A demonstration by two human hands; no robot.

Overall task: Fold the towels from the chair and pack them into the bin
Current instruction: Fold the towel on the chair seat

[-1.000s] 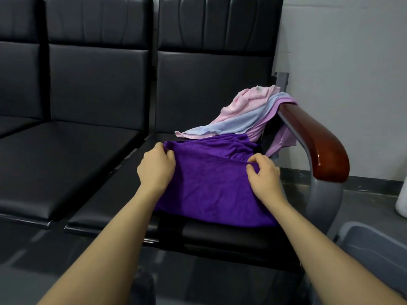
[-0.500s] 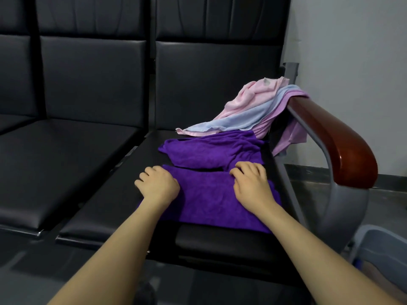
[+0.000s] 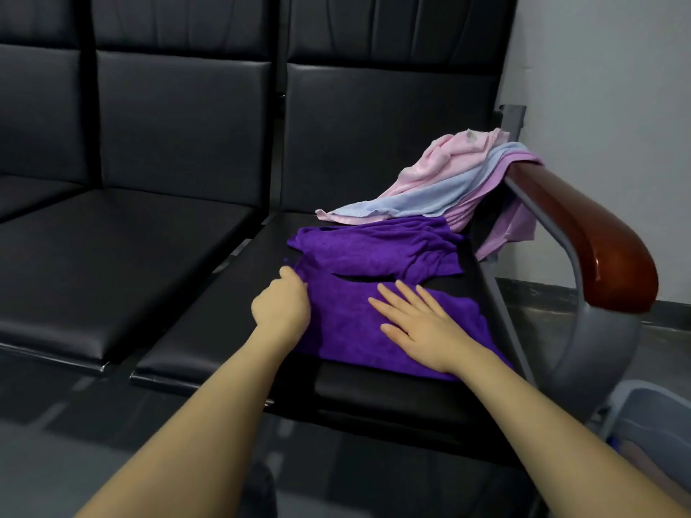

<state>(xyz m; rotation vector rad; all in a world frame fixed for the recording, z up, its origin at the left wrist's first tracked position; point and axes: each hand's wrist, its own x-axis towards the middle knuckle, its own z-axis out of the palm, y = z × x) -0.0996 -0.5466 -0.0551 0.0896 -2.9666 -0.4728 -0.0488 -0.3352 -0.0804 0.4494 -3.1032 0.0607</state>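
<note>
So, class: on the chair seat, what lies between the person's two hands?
In the head view, only the purple towel: the left hand pinches its left edge, and the right hand presses flat on it.

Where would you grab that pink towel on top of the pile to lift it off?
Probably at its bunched upper part, high on the pink towel, coming from above and the front. It lies topmost, over the blue towel, and the wrinkles there give folds to pinch. Its lower edge lies flat on the seat, harder to get fingers under.
</note>
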